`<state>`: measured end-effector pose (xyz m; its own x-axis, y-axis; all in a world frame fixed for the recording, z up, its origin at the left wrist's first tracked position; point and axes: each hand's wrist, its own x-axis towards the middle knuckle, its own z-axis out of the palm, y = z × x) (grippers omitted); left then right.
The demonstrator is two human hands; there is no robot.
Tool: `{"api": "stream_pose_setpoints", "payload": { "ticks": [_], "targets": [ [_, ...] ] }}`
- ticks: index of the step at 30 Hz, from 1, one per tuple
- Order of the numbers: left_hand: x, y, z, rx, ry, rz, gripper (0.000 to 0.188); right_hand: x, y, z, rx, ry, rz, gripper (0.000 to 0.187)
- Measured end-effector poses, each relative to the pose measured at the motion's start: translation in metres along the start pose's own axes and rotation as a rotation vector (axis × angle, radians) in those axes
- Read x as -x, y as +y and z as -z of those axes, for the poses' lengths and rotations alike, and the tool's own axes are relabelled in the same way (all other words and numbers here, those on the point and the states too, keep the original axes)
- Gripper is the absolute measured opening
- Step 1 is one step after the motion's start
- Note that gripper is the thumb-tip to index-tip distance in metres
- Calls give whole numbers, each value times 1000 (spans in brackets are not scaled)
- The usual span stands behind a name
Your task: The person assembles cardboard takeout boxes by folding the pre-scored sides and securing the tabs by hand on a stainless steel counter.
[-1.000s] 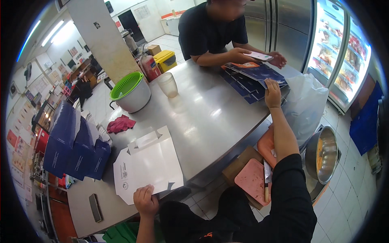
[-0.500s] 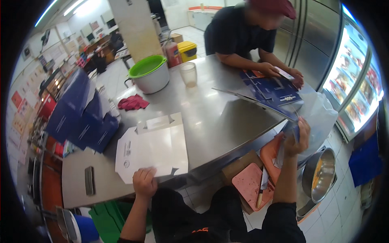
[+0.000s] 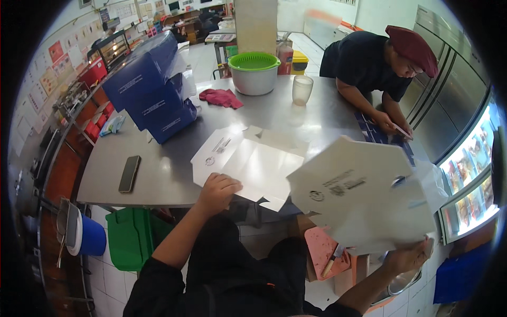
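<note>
A white unfolded cardboard box (image 3: 259, 164) lies flat on the steel table, with flaps, cut-outs and dark print at its left. The fingers of my left hand (image 3: 217, 191) are closed over its near edge. In my right hand (image 3: 409, 259) is a second unfolded cardboard box (image 3: 359, 195), gripped by its near right corner. This one is tilted up in the air to the right of the first, its white printed side toward me, slightly blurred. It overlaps the right end of the table and hides part of what lies behind it.
Blue folded boxes (image 3: 153, 100) are stacked at left, near a phone (image 3: 130, 173). Farther back are a red cloth (image 3: 221, 98), a green-topped pot (image 3: 254, 76) and a plastic cup (image 3: 302, 91). A co-worker (image 3: 364, 63) leans at far right. Below, a knife (image 3: 331, 261) lies on a pink board (image 3: 317, 245).
My right hand has lifted the second unfolded box off the blue pile and brought it nearer, turning its white side toward me. The view has swung right. My left hand stays at the first box's edge.
</note>
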<state>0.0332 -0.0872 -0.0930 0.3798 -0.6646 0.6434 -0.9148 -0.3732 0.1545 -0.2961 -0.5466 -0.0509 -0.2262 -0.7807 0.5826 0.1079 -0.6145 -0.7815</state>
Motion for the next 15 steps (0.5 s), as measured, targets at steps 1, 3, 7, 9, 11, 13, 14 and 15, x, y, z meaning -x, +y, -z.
{"api": "stream_pose_setpoints", "payload": {
  "ticks": [1,3,7,9,11,13,14,15],
  "targets": [
    [-5,3,-4,12,-11,-45,18,0,0,15,-75,28,-59,28],
    [-15,5,-17,46,-30,-120,18,-2,20,47,-348,59,-208,31],
    [-49,13,-66,56,-56,-193,19,-14,49,112,-540,-206,-147,34],
    [-73,18,-89,6,-239,-184,27,-11,53,119,-504,-174,-129,37],
    [-94,30,-99,90,-239,-164,34,-13,45,122,-486,-178,-121,40],
    [-113,41,-93,428,-154,-62,48,-12,37,120,-493,-209,-136,44],
    [-119,46,-85,596,-116,-16,56,-13,39,124,-524,-222,-159,44],
    [-119,51,-73,717,-77,9,64,-14,41,127,-557,-237,-184,44]
  ]
}}
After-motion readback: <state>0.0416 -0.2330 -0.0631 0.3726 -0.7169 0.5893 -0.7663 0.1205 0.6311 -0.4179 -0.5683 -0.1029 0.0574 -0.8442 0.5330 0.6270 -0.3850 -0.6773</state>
